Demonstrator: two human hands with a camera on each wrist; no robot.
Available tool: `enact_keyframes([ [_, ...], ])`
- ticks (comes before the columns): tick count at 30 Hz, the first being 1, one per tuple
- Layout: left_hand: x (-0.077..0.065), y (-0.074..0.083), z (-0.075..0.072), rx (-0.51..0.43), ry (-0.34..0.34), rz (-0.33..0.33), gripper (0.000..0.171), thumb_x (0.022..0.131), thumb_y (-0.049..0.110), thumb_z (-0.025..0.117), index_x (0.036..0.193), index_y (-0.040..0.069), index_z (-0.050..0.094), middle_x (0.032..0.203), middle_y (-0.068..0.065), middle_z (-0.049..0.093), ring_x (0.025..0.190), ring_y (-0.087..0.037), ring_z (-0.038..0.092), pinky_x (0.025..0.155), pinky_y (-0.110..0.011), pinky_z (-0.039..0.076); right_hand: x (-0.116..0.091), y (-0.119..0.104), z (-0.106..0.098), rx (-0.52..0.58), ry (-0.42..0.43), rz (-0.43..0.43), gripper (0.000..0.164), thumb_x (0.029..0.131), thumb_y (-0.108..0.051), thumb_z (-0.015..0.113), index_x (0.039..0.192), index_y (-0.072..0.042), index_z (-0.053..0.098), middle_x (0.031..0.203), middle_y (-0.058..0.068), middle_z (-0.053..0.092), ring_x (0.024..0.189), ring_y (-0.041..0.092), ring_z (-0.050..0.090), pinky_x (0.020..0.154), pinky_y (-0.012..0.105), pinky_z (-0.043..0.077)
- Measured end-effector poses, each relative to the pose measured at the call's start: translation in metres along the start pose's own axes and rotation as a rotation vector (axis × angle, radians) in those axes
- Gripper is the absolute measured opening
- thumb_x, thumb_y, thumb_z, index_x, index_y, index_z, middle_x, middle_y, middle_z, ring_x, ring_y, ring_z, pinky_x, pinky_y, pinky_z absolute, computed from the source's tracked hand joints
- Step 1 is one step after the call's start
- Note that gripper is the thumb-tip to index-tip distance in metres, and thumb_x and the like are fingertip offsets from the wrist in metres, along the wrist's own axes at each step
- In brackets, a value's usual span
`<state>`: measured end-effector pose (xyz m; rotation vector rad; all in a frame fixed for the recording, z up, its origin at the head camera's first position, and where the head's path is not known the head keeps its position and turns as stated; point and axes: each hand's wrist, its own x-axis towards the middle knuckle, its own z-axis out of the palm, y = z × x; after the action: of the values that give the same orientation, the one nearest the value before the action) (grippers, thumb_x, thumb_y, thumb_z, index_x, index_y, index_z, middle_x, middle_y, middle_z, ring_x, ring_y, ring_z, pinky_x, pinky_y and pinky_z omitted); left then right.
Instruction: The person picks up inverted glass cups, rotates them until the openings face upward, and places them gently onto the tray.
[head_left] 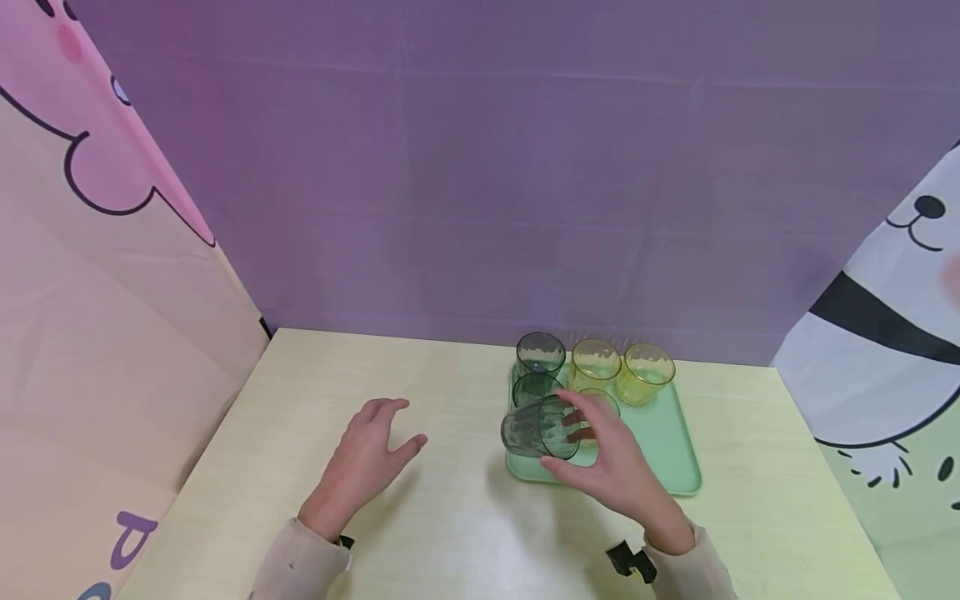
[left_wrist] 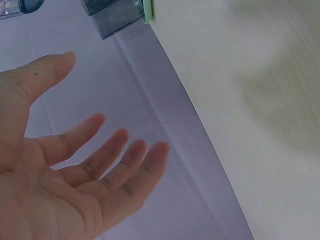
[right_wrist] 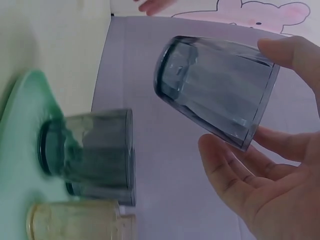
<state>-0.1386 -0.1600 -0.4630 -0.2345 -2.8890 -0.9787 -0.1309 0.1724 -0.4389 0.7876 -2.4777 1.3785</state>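
My right hand (head_left: 615, 467) grips a smoky grey glass (head_left: 522, 431) near its rim, thumb on one side and fingers on the other. The glass is tilted on its side, its base pointing left, above the front left part of a green tray (head_left: 678, 467). In the right wrist view the grey glass (right_wrist: 215, 90) is plainly apart from the tray. My left hand (head_left: 360, 467) hovers over the table to the left, fingers spread and slightly bent, holding nothing. On the tray stand two more grey glasses, a back one (head_left: 540, 354) and a nearer one (head_left: 527, 388).
Yellow glasses stand beside the grey ones: one in the middle (head_left: 596, 367), one at the right (head_left: 647, 375), and a third partly hidden behind my right hand. The pale wooden table (head_left: 442, 517) meets a purple cloth backdrop (head_left: 450, 208) at its far edge.
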Motion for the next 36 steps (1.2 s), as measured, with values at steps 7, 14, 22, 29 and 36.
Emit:
enact_keyframes([
  [7,-0.001,-0.001,-0.002,0.114,-0.011,-0.013,0.057,0.091,0.03,0.074,0.135,0.0,0.056,0.136,-0.021,0.051,0.12,-0.042,0.051,0.089,-0.056,0.051,-0.004,0.003,-0.014,-0.119,-0.012,-0.018,0.076,0.077,-0.018,0.088,0.143,-0.013,0.05,0.128,0.005,0.057,0.11,0.02,0.056,0.078,0.033,0.057],
  [14,-0.002,-0.004,-0.003,0.22,0.03,0.031,0.055,0.089,0.028,0.076,0.131,-0.003,0.059,0.13,-0.023,0.054,0.113,-0.046,0.054,0.082,-0.054,0.053,-0.008,0.008,-0.029,-0.207,-0.029,-0.01,0.077,0.075,-0.021,0.089,0.142,-0.014,0.051,0.128,0.002,0.056,0.099,0.017,0.058,0.077,0.029,0.055],
  [22,-0.002,-0.005,-0.005,0.338,0.003,0.046,0.055,0.087,0.027,0.077,0.129,-0.003,0.058,0.128,-0.024,0.055,0.113,-0.048,0.054,0.077,-0.056,0.054,-0.015,0.014,-0.051,-0.392,-0.032,0.041,0.077,0.074,-0.025,0.088,0.141,-0.01,0.052,0.124,0.004,0.056,0.094,0.017,0.056,0.072,0.034,0.053],
  [29,-0.002,-0.005,-0.006,0.384,-0.014,0.029,0.058,0.087,0.029,0.078,0.131,-0.003,0.057,0.129,-0.025,0.054,0.116,-0.049,0.052,0.08,-0.059,0.052,-0.022,0.017,-0.067,-0.502,-0.065,0.142,0.074,0.075,-0.027,0.086,0.138,-0.006,0.053,0.122,0.01,0.056,0.093,0.023,0.059,0.065,0.037,0.052],
  [36,-0.002,-0.005,-0.006,0.394,-0.014,0.028,0.058,0.085,0.029,0.079,0.13,-0.003,0.058,0.129,-0.025,0.055,0.115,-0.049,0.052,0.079,-0.059,0.052,-0.024,0.023,-0.082,-0.566,-0.079,0.2,0.074,0.075,-0.028,0.085,0.137,-0.003,0.053,0.116,0.012,0.056,0.089,0.024,0.057,0.062,0.036,0.049],
])
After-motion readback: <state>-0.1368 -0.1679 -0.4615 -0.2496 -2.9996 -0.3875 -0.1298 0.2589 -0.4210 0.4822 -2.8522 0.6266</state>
